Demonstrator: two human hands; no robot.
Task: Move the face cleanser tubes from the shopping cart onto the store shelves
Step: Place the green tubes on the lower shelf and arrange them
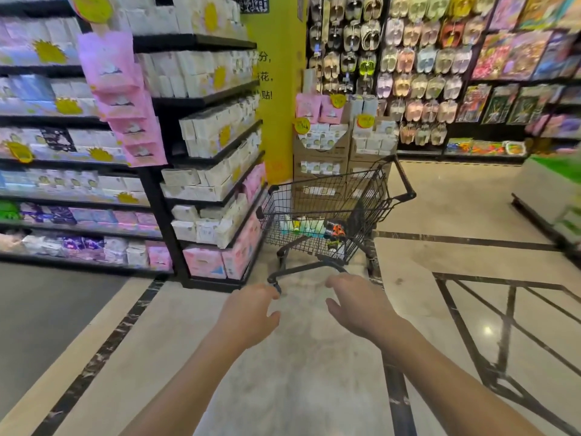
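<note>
Head view | my left hand (248,313) and right hand (355,305), both half-open and empty, reach toward the shopping cart (327,221) handle | face cleanser tubes (301,228) lie inside.

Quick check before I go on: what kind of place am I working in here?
A retail shop aisle, most likely a household or variety store. Black shelves stacked with boxed goods carry yellow price tags, slippers hang on a wall display, and a wire shopping cart stands ahead of both hands.

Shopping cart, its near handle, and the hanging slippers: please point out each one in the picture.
shopping cart (327,199): head view, on the wire basket's near side.
near handle (309,268): head view, on the curved bar.
hanging slippers (418,86): head view, middle of the wall display.
</note>
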